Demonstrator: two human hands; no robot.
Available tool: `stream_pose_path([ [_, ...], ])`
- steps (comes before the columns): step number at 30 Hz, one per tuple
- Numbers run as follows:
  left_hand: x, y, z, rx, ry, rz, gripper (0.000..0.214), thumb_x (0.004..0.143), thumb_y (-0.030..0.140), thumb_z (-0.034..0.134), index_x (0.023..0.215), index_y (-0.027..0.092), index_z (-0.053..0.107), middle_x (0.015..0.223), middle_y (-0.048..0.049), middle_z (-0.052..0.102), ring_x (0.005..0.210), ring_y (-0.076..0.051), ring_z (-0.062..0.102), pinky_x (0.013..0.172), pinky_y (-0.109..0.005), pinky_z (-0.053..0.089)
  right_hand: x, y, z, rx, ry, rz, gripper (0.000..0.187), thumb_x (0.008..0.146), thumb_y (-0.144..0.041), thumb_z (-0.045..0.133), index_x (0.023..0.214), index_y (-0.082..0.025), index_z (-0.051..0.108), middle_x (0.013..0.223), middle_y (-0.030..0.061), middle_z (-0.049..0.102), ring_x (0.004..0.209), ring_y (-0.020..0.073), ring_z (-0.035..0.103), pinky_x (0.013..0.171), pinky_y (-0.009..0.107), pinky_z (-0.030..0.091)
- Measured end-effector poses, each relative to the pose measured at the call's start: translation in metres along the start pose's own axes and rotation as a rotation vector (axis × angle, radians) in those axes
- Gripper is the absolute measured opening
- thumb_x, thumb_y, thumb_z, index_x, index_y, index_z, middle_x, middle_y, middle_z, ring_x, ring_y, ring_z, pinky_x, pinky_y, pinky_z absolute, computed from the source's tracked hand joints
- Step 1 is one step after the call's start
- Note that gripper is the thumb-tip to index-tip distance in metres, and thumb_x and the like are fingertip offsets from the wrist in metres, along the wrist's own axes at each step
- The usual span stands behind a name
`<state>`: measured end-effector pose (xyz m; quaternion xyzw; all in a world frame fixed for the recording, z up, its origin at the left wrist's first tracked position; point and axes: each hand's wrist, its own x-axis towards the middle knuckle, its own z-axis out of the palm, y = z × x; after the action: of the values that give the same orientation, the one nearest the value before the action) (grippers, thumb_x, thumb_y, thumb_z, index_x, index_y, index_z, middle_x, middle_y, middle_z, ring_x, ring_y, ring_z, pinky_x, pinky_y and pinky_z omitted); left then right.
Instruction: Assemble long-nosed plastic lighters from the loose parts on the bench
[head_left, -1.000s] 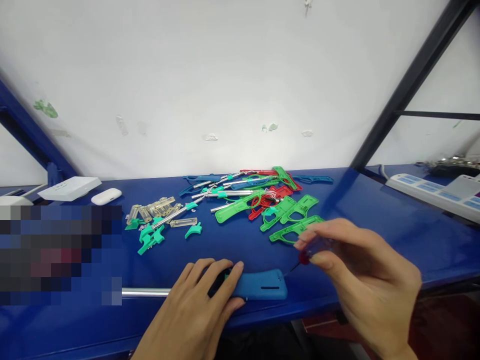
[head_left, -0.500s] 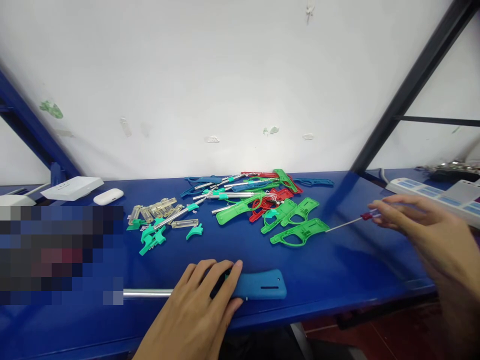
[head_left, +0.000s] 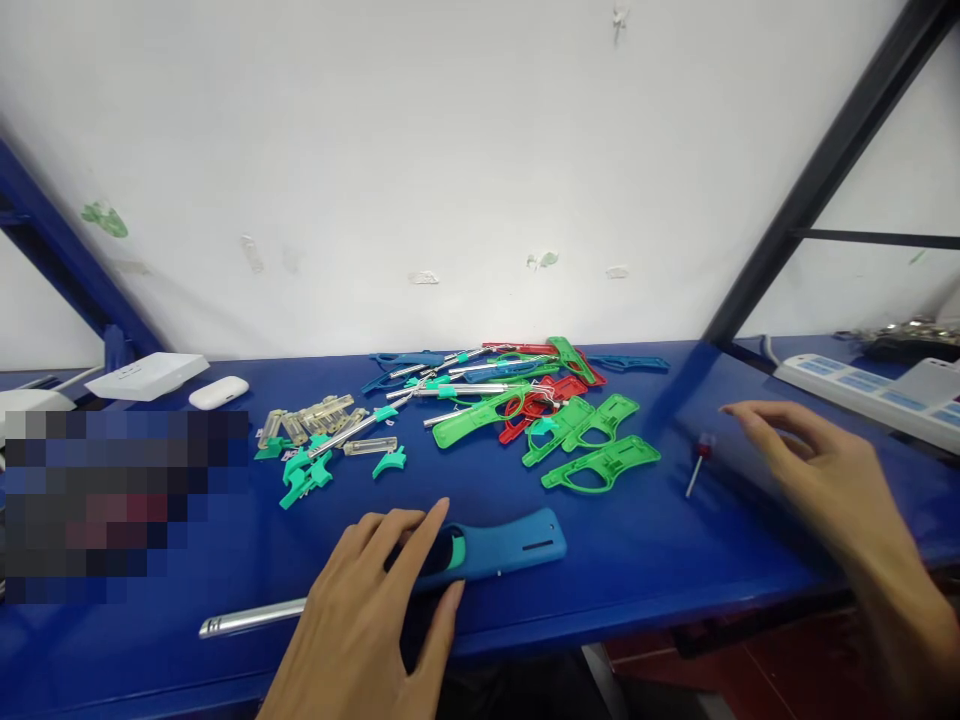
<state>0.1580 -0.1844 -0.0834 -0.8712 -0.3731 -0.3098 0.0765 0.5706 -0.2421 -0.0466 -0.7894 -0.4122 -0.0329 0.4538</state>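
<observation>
A blue long-necked gas lighter lies near the table's front edge, its silver tube pointing left and its teal trigger partly showing. My left hand is over its middle, fingers on the far side and thumb on the near side, gripping it. A small screwdriver with a dark red and clear handle is on the right, its thin shaft pointing down toward the table edge. Just right of it, my right hand is open with curved fingers, holding nothing and apart from the screwdriver.
Green lighter shell halves, red shells and metal tubes are piled behind. Clear fuel tanks and teal triggers lie left. A white earbud case, a white box and a power strip flank them.
My right hand has let go of the screwdriver, which now points down toward the front. The lighter has turned slightly, its handle end rising away from me, and my left hand has shifted left.
</observation>
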Motion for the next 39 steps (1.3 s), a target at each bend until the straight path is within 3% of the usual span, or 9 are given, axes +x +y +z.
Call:
stream_pose_path([
  [3, 0.000, -0.003, 0.001, -0.064, -0.009, 0.013, 0.048, 0.106, 0.038, 0.054, 0.152, 0.025, 0.051, 0.125, -0.0085, 0.075, 0.110, -0.033, 0.073, 0.093, -0.055, 0.062, -0.031, -0.038, 0.004, 0.079, -0.088, -0.178, 0.029, 0.099, -0.049, 0.061, 0.104, -0.026, 0.076, 0.112, 0.0056, 0.079, 0.107, 0.0238, 0.073, 0.098, 0.033, 0.052],
  [6, 0.002, -0.003, 0.001, -0.114, 0.012, 0.051, 0.044, 0.109, 0.037, 0.052, 0.152, 0.026, 0.050, 0.124, -0.0055, 0.076, 0.105, -0.027, 0.073, 0.094, -0.046, 0.060, -0.065, -0.082, 0.017, 0.165, -0.419, -0.601, 0.025, 0.100, -0.046, 0.066, 0.122, -0.036, 0.071, 0.129, 0.0009, 0.074, 0.121, 0.0214, 0.068, 0.106, 0.033, 0.052],
  [9, 0.005, 0.000, -0.003, -0.156, 0.071, 0.146, 0.032, 0.112, 0.030, 0.049, 0.142, 0.022, 0.056, 0.122, -0.0042, 0.077, 0.103, -0.021, 0.071, 0.092, -0.036, 0.056, -0.093, -0.113, 0.034, 0.011, -0.716, -0.825, 0.041, 0.100, -0.046, 0.069, 0.140, -0.045, 0.060, 0.154, -0.0010, 0.058, 0.138, 0.0232, 0.059, 0.114, 0.040, 0.050],
  [12, 0.008, 0.003, -0.007, -0.161, 0.151, 0.226, 0.023, 0.113, 0.022, 0.046, 0.130, 0.019, 0.062, 0.120, -0.0035, 0.078, 0.102, -0.018, 0.068, 0.094, -0.033, 0.049, -0.112, -0.123, 0.050, -0.121, -0.759, -0.942, 0.055, 0.103, -0.043, 0.065, 0.154, -0.045, 0.046, 0.147, 0.0024, 0.064, 0.130, 0.0259, 0.067, 0.106, 0.047, 0.057],
  [15, 0.009, 0.005, -0.009, -0.152, 0.217, 0.246, 0.022, 0.113, 0.018, 0.047, 0.124, 0.018, 0.066, 0.122, -0.0038, 0.079, 0.106, -0.019, 0.065, 0.101, -0.037, 0.044, -0.123, -0.119, 0.062, -0.186, -0.709, -1.008, 0.046, 0.109, -0.039, 0.054, 0.154, -0.039, 0.048, 0.129, 0.0051, 0.074, 0.104, 0.0251, 0.078, 0.083, 0.043, 0.066],
  [18, 0.007, 0.005, -0.009, -0.166, 0.283, 0.216, 0.024, 0.105, 0.007, 0.057, 0.125, 0.017, 0.067, 0.132, -0.0100, 0.073, 0.125, -0.024, 0.058, 0.106, -0.041, 0.044, -0.128, -0.112, 0.069, -0.205, -0.591, -1.021, 0.039, 0.113, -0.041, 0.038, 0.148, -0.034, 0.054, 0.125, 0.0051, 0.078, 0.097, 0.0256, 0.081, 0.068, 0.040, 0.067],
  [22, 0.003, 0.005, -0.008, -0.247, 0.312, 0.134, 0.033, 0.095, -0.002, 0.058, 0.121, 0.016, 0.067, 0.133, -0.0130, 0.067, 0.132, -0.026, 0.053, 0.108, -0.043, 0.048, -0.128, -0.110, 0.076, -0.170, -0.436, -0.967, 0.040, 0.113, -0.044, 0.036, 0.139, -0.030, 0.063, 0.123, 0.0025, 0.081, 0.107, 0.0280, 0.080, 0.069, 0.040, 0.069],
  [33, 0.003, 0.004, 0.009, -0.185, 0.404, 0.145, 0.032, 0.091, -0.001, 0.051, 0.100, 0.021, 0.072, 0.098, -0.0069, 0.075, 0.103, -0.024, 0.067, 0.090, -0.041, 0.057, -0.115, -0.107, 0.074, 0.150, -0.372, -0.624, 0.027, 0.100, -0.042, 0.065, 0.114, -0.028, 0.084, 0.110, 0.0003, 0.084, 0.097, 0.0240, 0.083, 0.084, 0.025, 0.067],
  [39, 0.005, 0.008, -0.004, -0.143, 0.268, 0.115, 0.035, 0.090, -0.005, 0.053, 0.100, 0.023, 0.070, 0.095, -0.0038, 0.078, 0.100, -0.023, 0.072, 0.092, -0.041, 0.058, -0.113, -0.099, 0.075, 0.155, -0.399, -0.554, 0.032, 0.099, -0.047, 0.066, 0.117, -0.029, 0.084, 0.114, 0.0016, 0.083, 0.103, 0.0294, 0.081, 0.089, 0.031, 0.067],
])
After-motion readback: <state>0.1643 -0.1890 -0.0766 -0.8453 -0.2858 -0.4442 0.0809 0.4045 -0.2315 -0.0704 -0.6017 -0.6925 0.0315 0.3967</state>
